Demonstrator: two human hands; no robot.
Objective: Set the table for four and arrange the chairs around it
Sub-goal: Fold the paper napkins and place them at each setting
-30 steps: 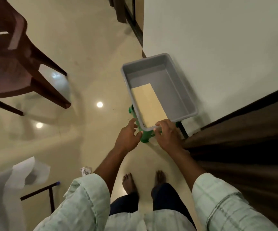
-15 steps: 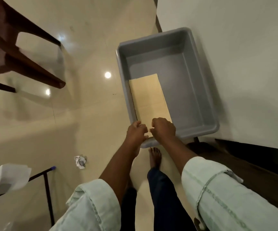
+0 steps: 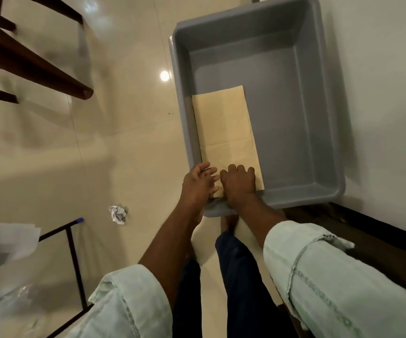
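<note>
Two hands are working at the near left corner of a grey tub, which is sitting beside a white wall above a glossy tiled floor. A folded cream napkin — or a thin stack of them; the count cannot be told — is lying flat on the tub's bottom, its long edge running along the left wall. The right hand is resting knuckles-up on the near end of the napkin, fingers curled down over it; whether the fingertips are pinching the paper underneath is hidden by the back of the hand. The left hand is hovering just beside it at the rim, fingers loosely spread and reaching toward the same edge, holding nothing that can be seen.

Step in hand, as judged: fetching the napkin for the place settings — an early part of laying the table. No table is showing in this view, so progress on the settings cannot be judged. One dark wooden chair is standing well apart at upper left, not yet visibly arranged.

Next move, as judged: the fingers need to get under the thin near edge, lift it clear of the tub wall and keep the fold from opening. A crumpled scrap of paper is lying on the floor near the person's feet.
</note>
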